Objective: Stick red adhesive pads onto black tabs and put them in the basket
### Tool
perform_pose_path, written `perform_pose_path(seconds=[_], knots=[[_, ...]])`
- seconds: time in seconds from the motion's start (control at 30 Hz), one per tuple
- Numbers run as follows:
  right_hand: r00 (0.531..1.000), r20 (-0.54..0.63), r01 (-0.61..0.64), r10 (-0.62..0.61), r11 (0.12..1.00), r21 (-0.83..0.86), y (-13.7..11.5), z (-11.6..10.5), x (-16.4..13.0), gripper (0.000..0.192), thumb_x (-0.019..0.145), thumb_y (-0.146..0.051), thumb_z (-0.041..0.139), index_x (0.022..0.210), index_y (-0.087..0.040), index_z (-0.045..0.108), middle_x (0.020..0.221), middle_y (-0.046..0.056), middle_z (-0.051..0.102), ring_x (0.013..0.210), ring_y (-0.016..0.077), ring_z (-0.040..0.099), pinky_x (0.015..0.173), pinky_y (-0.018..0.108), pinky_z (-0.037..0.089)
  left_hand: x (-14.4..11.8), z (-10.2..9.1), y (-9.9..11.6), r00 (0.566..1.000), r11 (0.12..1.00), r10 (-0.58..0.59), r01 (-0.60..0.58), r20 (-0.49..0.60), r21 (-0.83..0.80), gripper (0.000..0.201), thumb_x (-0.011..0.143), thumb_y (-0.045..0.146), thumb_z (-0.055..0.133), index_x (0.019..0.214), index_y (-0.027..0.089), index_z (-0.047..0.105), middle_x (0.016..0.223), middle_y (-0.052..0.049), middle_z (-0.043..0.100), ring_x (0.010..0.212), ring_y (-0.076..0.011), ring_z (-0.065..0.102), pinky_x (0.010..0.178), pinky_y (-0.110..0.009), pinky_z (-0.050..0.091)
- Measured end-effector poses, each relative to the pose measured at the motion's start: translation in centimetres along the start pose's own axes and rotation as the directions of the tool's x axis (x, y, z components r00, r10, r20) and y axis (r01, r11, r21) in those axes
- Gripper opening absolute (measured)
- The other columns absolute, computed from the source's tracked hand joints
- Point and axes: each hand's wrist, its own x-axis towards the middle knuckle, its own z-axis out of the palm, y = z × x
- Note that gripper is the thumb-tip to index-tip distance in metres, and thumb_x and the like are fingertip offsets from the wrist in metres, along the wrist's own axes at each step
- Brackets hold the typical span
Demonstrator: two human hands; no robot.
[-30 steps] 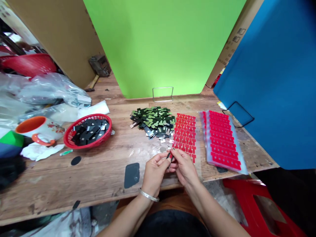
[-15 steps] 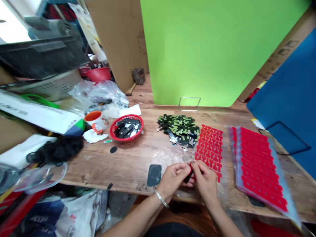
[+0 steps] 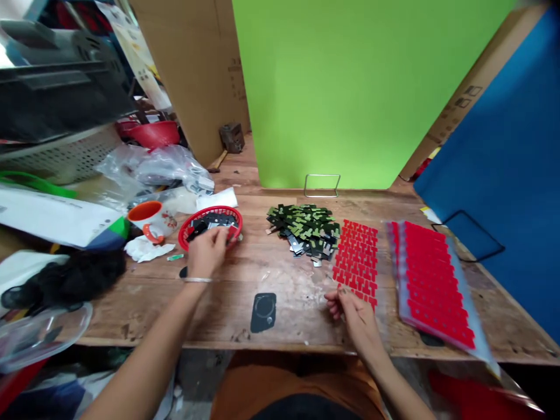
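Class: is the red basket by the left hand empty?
Not empty; dark flat pieces show inside the red basket, partly hidden by the left hand.

red basket (image 3: 184, 237): round, meshed, upright, at left | black pieces (image 3: 210, 221): flat, heaped inside it | red pieces (image 3: 356, 256): t-shaped, flat, in rows, at right

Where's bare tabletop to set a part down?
Bare wood between the basket and the dark pile; also the front-left strip between the clear lid and left forearm. Crowded: far left, with mug, tissue and plastic bags; right, with the red sheet and red stack side by side.
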Motion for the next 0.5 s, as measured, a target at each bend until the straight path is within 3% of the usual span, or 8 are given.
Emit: perform_pose_path(seconds=[0.07, 0.17, 0.3, 0.4, 0.5], knots=[[1.000, -0.005, -0.006, 0.006, 1.000, 0.006, 0.2, 0.0, 0.1, 0.044, 0.083, -0.050, 0.043, 0.082, -0.013, 0.066, 0.070, 0.006, 0.060, 0.062, 0.0155, 0.054, 0.055, 0.025, 0.043, 1.8, -1.3, -0.9, 0.998, 0.973, 0.060, -0.050, -0.036, 0.226, 0.040, 0.080, 0.043, 0.044, 0.098, 0.015, 0.065, 0.087, -0.012, 0.068, 0.083, -0.0265, 0.061, 0.072, -0.032, 0.044], [1.000, 0.014, 0.015, -0.015, 1.000, -0.017, 0.6, 0.1, 0.3, 0.040, 0.083, -0.048, 0.045, 0.081, -0.013, 0.065, 0.069, 0.006, 0.059, 0.062, 0.0152, 0.053, 0.054, 0.024, 0.042, 1.9, -0.9, -0.8, 0.977, 0.932, 0.209, -0.187, -0.038, 0.312, 0.041, 0.079, 0.041, 0.047, 0.107, 0.014, 0.061, 0.100, -0.013, 0.065, 0.091, -0.0268, 0.059, 0.080, -0.034, 0.042], [0.997, 0.041, 0.074, -0.071, 0.994, -0.082, 0.7, 0.3, 0.6, 0.033, 0.083, -0.043, 0.048, 0.080, -0.015, 0.065, 0.067, 0.003, 0.057, 0.062, 0.0149, 0.052, 0.054, 0.024, 0.040, -1.3, 3.6, 1.4, 0.912, 0.901, 0.365, -0.396, 0.187, 0.175, 0.026, 0.080, 0.035, 0.048, 0.089, 0.017, 0.065, 0.089, -0.008, 0.067, 0.086, -0.0219, 0.058, 0.080, -0.031, 0.040], [0.994, 0.043, 0.102, -0.098, 0.989, -0.108, 0.4, 0.0, 0.7, 0.030, 0.083, -0.041, 0.049, 0.080, -0.015, 0.065, 0.065, 0.002, 0.055, 0.062, 0.0145, 0.050, 0.055, 0.023, 0.039, -3.2, 8.1, 3.9, 0.890, 0.916, 0.345, -0.388, 0.299, 0.098, 0.020, 0.079, 0.036, 0.050, 0.082, 0.019, 0.062, 0.081, -0.007, 0.064, 0.079, -0.0208, 0.057, 0.071, -0.030, 0.041], [0.994, 0.033, 0.104, -0.100, 0.987, -0.120, 0.1, -0.4, 0.6, 0.029, 0.083, -0.040, 0.049, 0.079, -0.015, 0.064, 0.064, 0.001, 0.054, 0.060, 0.0141, 0.049, 0.054, 0.023, 0.037, -3.5, 11.8, 6.1, 0.914, 0.945, 0.296, -0.323, 0.279, 0.057, 0.025, 0.076, 0.040, 0.055, 0.085, 0.017, 0.055, 0.081, -0.007, 0.058, 0.080, -0.0212, 0.055, 0.071, -0.030, 0.041]])
